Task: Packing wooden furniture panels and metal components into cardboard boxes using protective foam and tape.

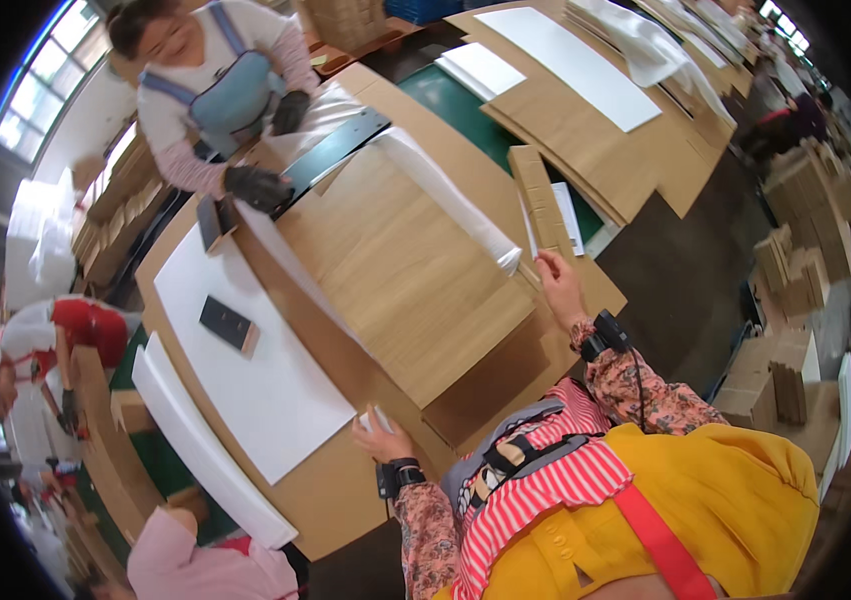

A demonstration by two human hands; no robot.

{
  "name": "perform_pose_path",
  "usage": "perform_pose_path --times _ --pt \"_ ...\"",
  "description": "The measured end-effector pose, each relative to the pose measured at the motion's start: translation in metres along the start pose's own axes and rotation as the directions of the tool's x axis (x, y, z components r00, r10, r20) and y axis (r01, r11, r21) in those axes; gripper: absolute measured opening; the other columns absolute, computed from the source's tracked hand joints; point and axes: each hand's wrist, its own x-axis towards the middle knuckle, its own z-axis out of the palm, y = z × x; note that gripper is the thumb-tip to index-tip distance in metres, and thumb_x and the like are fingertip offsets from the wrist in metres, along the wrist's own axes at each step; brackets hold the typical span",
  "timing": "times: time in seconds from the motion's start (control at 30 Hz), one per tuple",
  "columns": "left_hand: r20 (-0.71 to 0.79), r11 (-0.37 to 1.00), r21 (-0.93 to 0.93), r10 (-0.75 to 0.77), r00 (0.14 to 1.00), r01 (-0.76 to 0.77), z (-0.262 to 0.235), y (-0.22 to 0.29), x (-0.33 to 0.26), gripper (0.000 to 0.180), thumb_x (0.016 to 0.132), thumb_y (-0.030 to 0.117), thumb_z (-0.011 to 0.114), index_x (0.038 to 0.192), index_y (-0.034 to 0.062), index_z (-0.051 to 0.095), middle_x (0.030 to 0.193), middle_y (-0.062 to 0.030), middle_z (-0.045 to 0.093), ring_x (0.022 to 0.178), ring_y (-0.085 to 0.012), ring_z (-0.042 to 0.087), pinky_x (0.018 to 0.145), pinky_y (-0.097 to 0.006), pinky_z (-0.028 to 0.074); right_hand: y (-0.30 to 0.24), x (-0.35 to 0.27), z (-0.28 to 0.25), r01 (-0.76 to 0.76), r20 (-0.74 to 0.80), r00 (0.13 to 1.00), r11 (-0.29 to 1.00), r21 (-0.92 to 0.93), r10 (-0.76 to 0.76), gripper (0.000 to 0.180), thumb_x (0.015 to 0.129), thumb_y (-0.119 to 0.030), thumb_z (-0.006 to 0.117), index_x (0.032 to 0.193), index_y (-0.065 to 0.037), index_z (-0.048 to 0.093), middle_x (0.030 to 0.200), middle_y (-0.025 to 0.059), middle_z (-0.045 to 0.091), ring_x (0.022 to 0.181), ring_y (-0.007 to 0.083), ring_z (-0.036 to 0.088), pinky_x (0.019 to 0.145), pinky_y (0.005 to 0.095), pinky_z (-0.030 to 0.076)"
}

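A wood-grain panel (pixel 410 270) lies in front of me, with white foam sheet (pixel 450 195) along its right side. My left hand (pixel 382 438) is at the near corner of a white panel (pixel 245 360), fingers closed around something small and pale that I cannot make out. Beside the near end of a long narrow cardboard box (pixel 539 200) is my right hand (pixel 562 285), its fingers loosely apart and holding nothing visible. Across the table, a co-worker's gloved hands (pixel 260 187) are at a dark flat strip (pixel 335 155) along the panel's far edge.
A small dark block (pixel 229 325) rests on the white panel, and another dark block (pixel 213 222) stands near the co-worker. Cardboard (pixel 330 520) covers the table under the panels. Stacked boards (pixel 585 130) lie at the far right. Cartons (pixel 770 380) are piled to my right.
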Motion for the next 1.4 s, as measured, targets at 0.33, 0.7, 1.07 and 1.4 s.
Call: perform_pose_path --times 0.33,0.7,1.07,1.4 --pt "0.094 0.943 -0.263 -0.186 0.978 0.205 -0.001 -0.035 0.014 0.058 0.083 0.006 0.073 0.139 0.0143 0.059 0.127 -0.0195 0.058 0.109 -0.0359 0.06 0.097 -0.045 0.05 0.036 0.097 -0.039 -0.117 -0.05 0.993 0.746 -0.656 0.111 0.107 0.066 -0.027 0.085 0.158 -0.013 0.032 0.143 0.0188 0.051 0.133 0.0332 0.051 0.105 0.0447 0.047" --pt "0.13 0.586 -0.778 -0.203 0.97 0.227 -0.055 0.156 0.05 0.06 0.097 0.004 0.061 0.153 0.0078 0.04 0.136 -0.012 0.055 0.116 -0.0212 0.056 0.097 -0.034 0.049 -0.07 0.077 -0.034 0.066 0.369 0.929 0.989 -0.129 -0.014 0.098 0.076 -0.026 0.082 0.157 -0.003 0.032 0.154 0.0201 0.044 0.144 0.0341 0.04 0.12 0.0405 0.032" --pt "-0.06 0.534 -0.824 -0.414 0.908 0.189 -0.013 0.18 0.079 0.046 0.103 0.013 0.052 0.146 -0.0005 0.044 0.135 -0.0121 0.054 0.118 -0.0216 0.054 0.102 -0.037 0.044 -0.056 0.09 -0.004 0.062 0.554 0.832 0.996 -0.058 -0.019 0.094 0.083 -0.032 0.08 0.157 -0.005 0.03 0.156 0.0207 0.04 0.143 0.0346 0.042 0.117 0.0388 0.036" --pt "-0.004 0.442 -0.866 -0.472 0.882 0.232 -0.007 0.18 0.079 0.048 0.103 0.017 0.054 0.146 -0.0024 0.044 0.133 -0.0112 0.055 0.116 -0.0194 0.054 0.1 -0.036 0.045 -0.099 0.118 -0.008 -0.397 0.695 0.688 0.91 0.121 0.208 0.106 0.077 -0.02 0.085 0.16 -0.005 0.021 0.155 0.0194 0.042 0.139 0.0262 0.045 0.113 0.034 0.039"
